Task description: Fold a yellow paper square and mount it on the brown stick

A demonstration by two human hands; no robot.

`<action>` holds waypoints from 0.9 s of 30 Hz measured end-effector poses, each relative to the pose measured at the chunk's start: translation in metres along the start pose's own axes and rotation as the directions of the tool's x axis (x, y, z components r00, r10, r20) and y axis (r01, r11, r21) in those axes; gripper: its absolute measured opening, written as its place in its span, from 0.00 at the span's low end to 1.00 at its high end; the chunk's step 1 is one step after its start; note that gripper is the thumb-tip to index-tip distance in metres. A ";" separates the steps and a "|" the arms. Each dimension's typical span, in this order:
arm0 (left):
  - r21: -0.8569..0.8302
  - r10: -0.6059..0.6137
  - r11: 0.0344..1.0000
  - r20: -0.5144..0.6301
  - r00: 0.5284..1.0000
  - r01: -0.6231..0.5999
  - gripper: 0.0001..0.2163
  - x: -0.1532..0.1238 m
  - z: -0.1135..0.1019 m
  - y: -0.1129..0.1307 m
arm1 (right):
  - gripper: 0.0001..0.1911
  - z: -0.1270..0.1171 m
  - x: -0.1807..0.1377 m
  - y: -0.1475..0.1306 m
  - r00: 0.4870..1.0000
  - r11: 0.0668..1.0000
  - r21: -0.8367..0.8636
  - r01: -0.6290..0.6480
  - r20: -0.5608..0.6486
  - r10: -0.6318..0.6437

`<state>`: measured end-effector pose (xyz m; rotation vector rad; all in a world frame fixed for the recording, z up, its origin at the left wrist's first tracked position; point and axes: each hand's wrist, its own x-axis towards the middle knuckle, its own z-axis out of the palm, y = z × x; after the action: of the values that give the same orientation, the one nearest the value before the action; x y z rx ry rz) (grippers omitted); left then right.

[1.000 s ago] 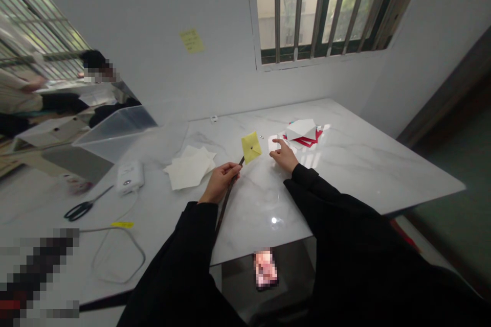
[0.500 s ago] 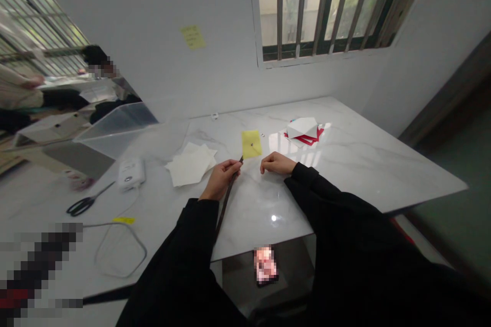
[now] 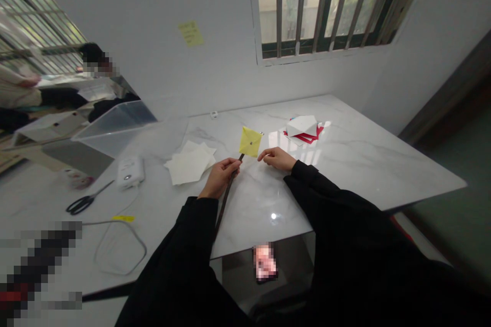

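Note:
My left hand (image 3: pixel 220 179) is closed round a thin dark brown stick (image 3: pixel 225 204), thumb on top, with the stick's lower end running down past my sleeve. At its upper end sits a yellow paper square (image 3: pixel 250 135), folded like a pinwheel, with a small dark dot in its middle. Whether the square is fastened to the stick cannot be made out. My right hand (image 3: pixel 280 159) is just right of the square's lower corner, holding nothing; its index finger reaches toward the paper and the other fingers are loosely bent.
Left of my hands lie white paper sheets (image 3: pixel 192 162), black scissors (image 3: pixel 80 205) and a white device (image 3: pixel 130 171) with a cable. White and red papers (image 3: pixel 303 126) are stacked at the back right. A phone (image 3: pixel 264 262) shows below the table edge. People sit at far left.
The yellow square has turned slightly about its middle dot. My right index finger has stretched out toward it from a more curled pose. My left hand keeps its hold on the stick.

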<state>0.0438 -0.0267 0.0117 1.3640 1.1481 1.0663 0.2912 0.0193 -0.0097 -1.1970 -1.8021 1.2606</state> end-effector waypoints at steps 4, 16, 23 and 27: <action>0.015 -0.025 1.000 0.000 1.000 0.025 0.19 0.001 -0.001 -0.001 | 0.17 -0.007 0.004 0.006 0.949 0.994 -0.008 -0.105 -0.301 0.098; 0.070 -0.021 0.997 0.064 0.998 0.017 0.17 -0.001 -0.001 -0.001 | 0.40 -0.008 -0.009 -0.005 0.893 0.979 -0.163 0.121 -0.414 -0.179; 0.106 -0.004 0.994 0.064 0.998 -0.003 0.18 0.000 -0.003 -0.002 | 0.38 -0.004 -0.010 -0.007 0.951 0.974 -0.206 0.096 -0.269 -0.151; 0.075 -0.007 0.997 0.062 0.998 0.002 0.17 0.001 -0.002 -0.001 | 0.31 -0.005 -0.008 -0.007 0.958 0.970 -0.232 0.070 -0.255 -0.130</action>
<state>0.0419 -0.0258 0.0111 1.4429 1.1549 0.9789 0.2968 0.0126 -0.0013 -1.3086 -1.8058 0.8110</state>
